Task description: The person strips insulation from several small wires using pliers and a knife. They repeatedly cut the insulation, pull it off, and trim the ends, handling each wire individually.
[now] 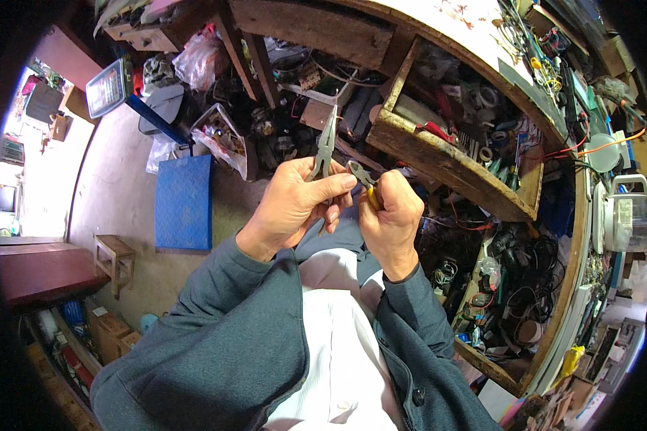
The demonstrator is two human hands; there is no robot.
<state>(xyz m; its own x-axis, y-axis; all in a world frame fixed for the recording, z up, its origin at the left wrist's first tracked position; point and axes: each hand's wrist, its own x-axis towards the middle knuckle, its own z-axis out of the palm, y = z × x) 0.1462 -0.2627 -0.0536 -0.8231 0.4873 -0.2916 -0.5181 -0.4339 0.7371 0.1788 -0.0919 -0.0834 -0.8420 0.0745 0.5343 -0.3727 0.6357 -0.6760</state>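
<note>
My left hand (302,196) grips a pair of needle-nose pliers (326,137), its long jaws pointing away from me. Most of the handles are hidden by the fingers. In my right hand (392,221) is a pair of diagonal cutting pliers (362,175) with yellow grips. The cutter's head points toward my left thumb and is close to the fingertips. Whether a small piece lies between the cutter's jaws and my left fingers is too fine to tell. Both hands are held above my lap.
Ahead to the right, a pulled-out wooden drawer (453,161) holds tapes and tools under the workbench (534,89). A platform scale with a blue plate (183,202) stands at left, near a small wooden stool (114,261). Tangled black cables (523,264) fill the lower right shelf.
</note>
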